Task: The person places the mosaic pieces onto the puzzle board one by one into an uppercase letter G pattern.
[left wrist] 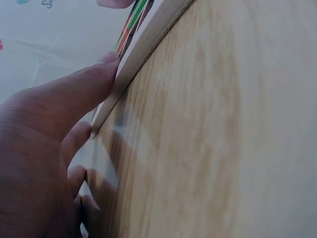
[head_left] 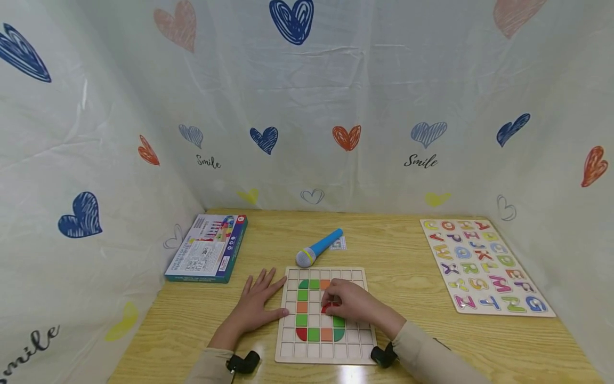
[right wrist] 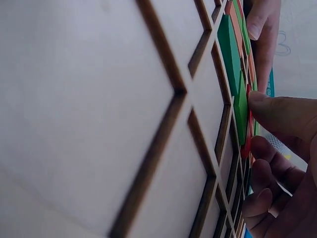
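Note:
A wooden grid board (head_left: pixel 353 352) lies on the table with green, orange and red tiles set in a ring-like pattern. My left hand (head_left: pixel 255 309) rests flat at its left side, fingers spread, thumb and index fingertip on the board's edge. In the left wrist view the thumb (left wrist: pixel 94 82) lies against the board's rim (left wrist: pixel 143 44). My right hand (head_left: pixel 352 301) is over the right part of the pattern, thumb and curled fingers pinching a red tile (head_left: pixel 331 308). The right wrist view shows the thumb on the red tile (right wrist: pixel 247 144), beside a green tile (right wrist: pixel 240 111).
A blue toy microphone (head_left: pixel 320 248) lies behind the board, over a small printed card (head_left: pixel 339 244). At the back left is a boxed set (head_left: pixel 206 248). An alphabet puzzle board (head_left: pixel 484 266) lies on the right. A heart-printed sheet (head_left: pixel 307 106) surrounds the table.

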`<state>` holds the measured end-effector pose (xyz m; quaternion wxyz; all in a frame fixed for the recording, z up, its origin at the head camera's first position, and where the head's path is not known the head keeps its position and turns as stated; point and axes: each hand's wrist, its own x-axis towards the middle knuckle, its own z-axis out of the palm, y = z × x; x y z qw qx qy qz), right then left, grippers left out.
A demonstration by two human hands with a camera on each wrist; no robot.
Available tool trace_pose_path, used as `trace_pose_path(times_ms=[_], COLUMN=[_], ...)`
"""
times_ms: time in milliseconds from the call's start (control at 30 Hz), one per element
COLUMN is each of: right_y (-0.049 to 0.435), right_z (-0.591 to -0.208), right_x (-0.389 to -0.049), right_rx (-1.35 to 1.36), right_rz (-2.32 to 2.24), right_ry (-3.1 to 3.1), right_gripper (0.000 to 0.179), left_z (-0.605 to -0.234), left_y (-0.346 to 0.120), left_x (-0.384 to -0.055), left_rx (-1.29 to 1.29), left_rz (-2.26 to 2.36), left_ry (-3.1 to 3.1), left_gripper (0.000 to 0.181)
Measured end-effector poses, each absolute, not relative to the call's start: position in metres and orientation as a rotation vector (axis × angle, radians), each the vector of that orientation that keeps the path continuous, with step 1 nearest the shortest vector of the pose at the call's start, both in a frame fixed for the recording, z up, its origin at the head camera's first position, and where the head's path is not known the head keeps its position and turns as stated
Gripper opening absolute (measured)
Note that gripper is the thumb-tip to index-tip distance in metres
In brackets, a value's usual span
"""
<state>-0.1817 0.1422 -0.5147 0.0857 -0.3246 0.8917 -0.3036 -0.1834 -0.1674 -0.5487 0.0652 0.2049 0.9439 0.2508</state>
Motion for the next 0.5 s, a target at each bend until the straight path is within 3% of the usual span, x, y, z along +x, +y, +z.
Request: trace_pose_path(times_ms=[200, 500], right_y=[0.145, 0.171], right_z=[-0.514, -0.511], right_x=[-0.182, -0.183], right_rx=[-0.993, -0.821], right_rz=[-0.880, -0.939], right_ry=[2.663, 2.741], right_gripper=[0.005, 0.007], left_z=[-0.547, -0.546], left_y=[-0.167, -0.167], left_x=[-0.183, -0.184], left_rx=[0.619, 0.625], left_rz=[0.753, 0.763], left_ry=[2.849, 2.833], left_gripper=[0.085, 0.085])
